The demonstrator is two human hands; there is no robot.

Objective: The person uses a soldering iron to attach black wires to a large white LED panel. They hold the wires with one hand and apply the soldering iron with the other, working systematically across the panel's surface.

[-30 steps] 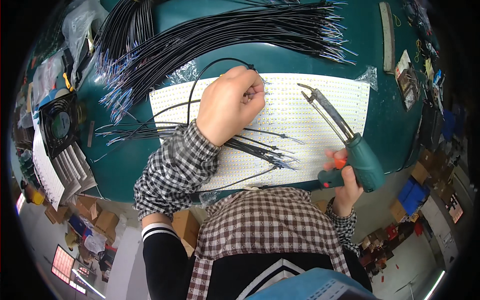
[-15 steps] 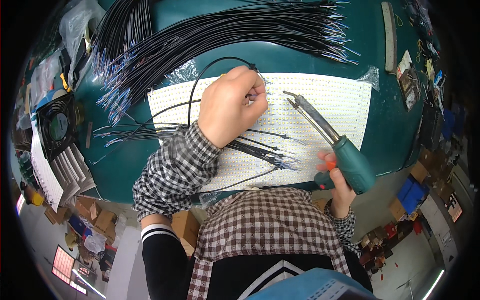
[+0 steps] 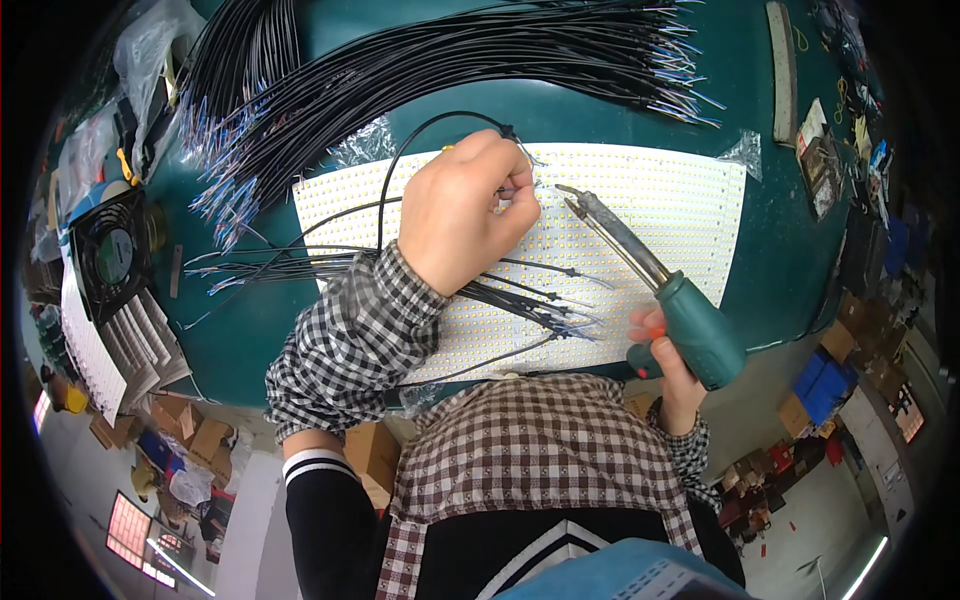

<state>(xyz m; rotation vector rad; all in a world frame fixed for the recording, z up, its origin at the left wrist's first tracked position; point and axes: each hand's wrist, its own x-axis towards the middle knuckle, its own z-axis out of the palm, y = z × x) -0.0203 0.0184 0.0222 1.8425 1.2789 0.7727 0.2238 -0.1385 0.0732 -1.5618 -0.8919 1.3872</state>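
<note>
A green workbench (image 3: 790,250) carries one white LED panel (image 3: 660,215). The left hand (image 3: 465,210) pinches one black wire (image 3: 420,140) against it, fingertips hidden. The right hand (image 3: 668,365) grips one green soldering iron (image 3: 660,285), tip just right of that pinch. Loose wires beyond are too many to count.

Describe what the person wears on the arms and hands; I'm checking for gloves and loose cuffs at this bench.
Both hands are bare: no gloves, and no rings or watch that I can make out. The left hand comes out of a black-and-white checked sleeve, bunched at the wrist, with a black, white-striped band further up. The right hand shows a cuff of the same check.
</note>
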